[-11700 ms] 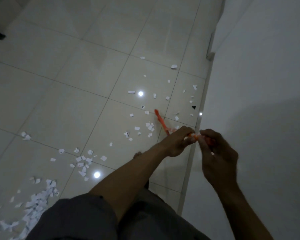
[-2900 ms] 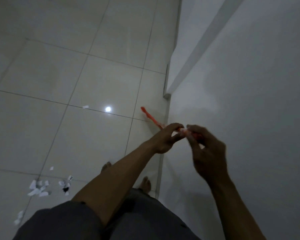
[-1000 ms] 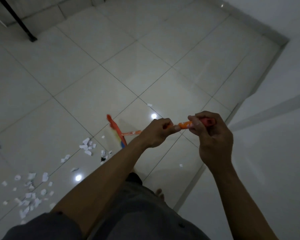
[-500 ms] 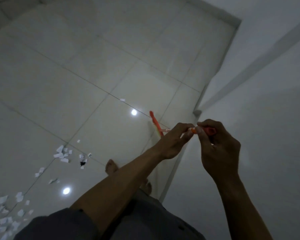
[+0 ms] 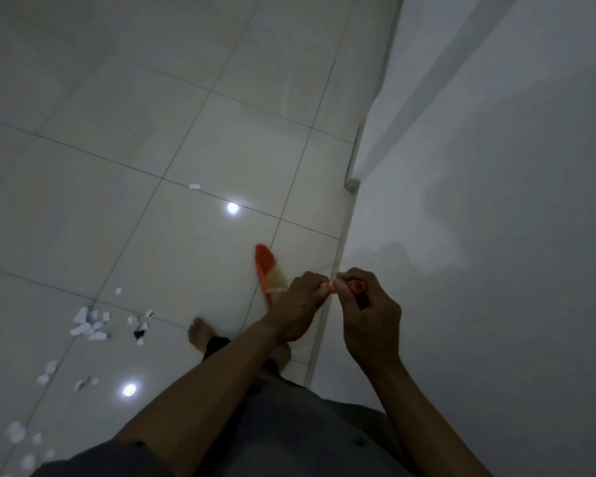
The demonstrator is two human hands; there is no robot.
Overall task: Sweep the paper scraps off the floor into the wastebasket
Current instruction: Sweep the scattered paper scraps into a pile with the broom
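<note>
Scraps (image 5: 89,326) seemingly left of hands (image 5: 331,304).

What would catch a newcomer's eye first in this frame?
The orange broom stands out against the dim pale tiled floor, its head low beside the white wall. Both hands, the left hand and the right hand, grip its handle near the frame's centre. White paper scraps lie clustered at lower left, with one stray scrap farther out near a bright light reflection.

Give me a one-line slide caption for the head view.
Both hands hold the orange broom by the wall; paper scraps remain.
</note>
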